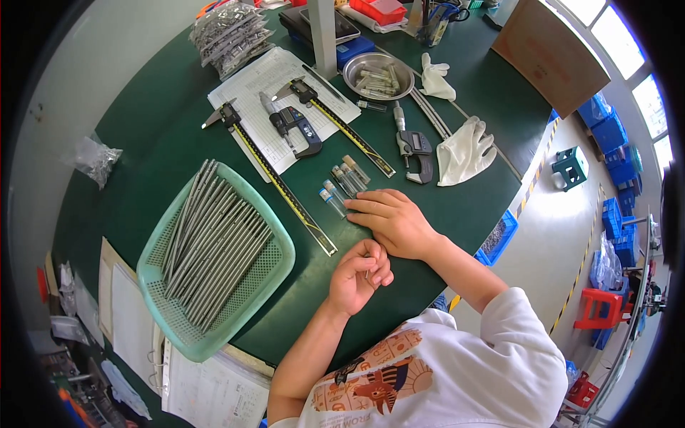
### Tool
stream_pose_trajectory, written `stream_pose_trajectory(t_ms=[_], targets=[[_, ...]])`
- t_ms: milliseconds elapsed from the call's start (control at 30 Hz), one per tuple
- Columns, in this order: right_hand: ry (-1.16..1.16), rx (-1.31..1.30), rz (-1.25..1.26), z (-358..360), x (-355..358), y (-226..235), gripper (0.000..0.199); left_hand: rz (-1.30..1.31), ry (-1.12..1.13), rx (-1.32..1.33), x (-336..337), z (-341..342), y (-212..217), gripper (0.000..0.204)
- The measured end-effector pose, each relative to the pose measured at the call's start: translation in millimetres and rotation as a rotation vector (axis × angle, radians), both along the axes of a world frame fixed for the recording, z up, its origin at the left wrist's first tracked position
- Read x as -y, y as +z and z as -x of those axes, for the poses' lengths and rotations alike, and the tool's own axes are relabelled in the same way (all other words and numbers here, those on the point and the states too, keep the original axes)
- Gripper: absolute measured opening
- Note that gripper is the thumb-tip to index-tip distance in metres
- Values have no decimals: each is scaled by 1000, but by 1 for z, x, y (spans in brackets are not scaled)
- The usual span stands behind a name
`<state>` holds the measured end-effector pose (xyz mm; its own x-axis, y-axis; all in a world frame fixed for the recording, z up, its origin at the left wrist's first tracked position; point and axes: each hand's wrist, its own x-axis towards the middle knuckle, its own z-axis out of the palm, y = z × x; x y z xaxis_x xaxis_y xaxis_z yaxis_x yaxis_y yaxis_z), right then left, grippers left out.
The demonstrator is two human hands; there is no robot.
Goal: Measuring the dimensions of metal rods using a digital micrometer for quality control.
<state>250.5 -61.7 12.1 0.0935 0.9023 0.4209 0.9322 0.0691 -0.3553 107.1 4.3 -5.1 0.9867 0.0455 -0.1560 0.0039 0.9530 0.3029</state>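
Note:
My right hand (397, 222) lies palm down on the green table, its fingers stretched out toward several small glass vials (348, 178) with labelled ends. Its fingertips reach the near side of the vials. Closer to me, my left hand (359, 277) is curled, thumb against the fingers; a tiny greyish tip shows at the pinch, too small to name. Left of the vials lies a long digital caliper (278, 180). Another digital caliper (341, 126) and a digital micrometer (291, 123) rest on printed sheets (246, 82). A second micrometer (414, 146) lies beyond my right hand.
A mint-green basket (287, 255) of metal rods (214, 250) stands at left. Farther back are a steel bowl (347, 71) of vials, white gloves (465, 151), a post (325, 39) and stacked bagged parts (230, 36). A cardboard box (549, 53) stands at the right edge.

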Motion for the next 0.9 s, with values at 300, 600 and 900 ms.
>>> stream_pose_trajectory(t_ms=[300, 600, 900], targets=[[31, 144, 212, 2, -1, 7, 52, -9, 18, -13, 2, -2, 3, 7], [-42, 102, 223, 3, -2, 4, 61, -22, 14, -3, 1, -2, 5, 7], [-148, 61, 3, -20, -2, 19, 54, 15, 2, 42, 1, -2, 1, 4]])
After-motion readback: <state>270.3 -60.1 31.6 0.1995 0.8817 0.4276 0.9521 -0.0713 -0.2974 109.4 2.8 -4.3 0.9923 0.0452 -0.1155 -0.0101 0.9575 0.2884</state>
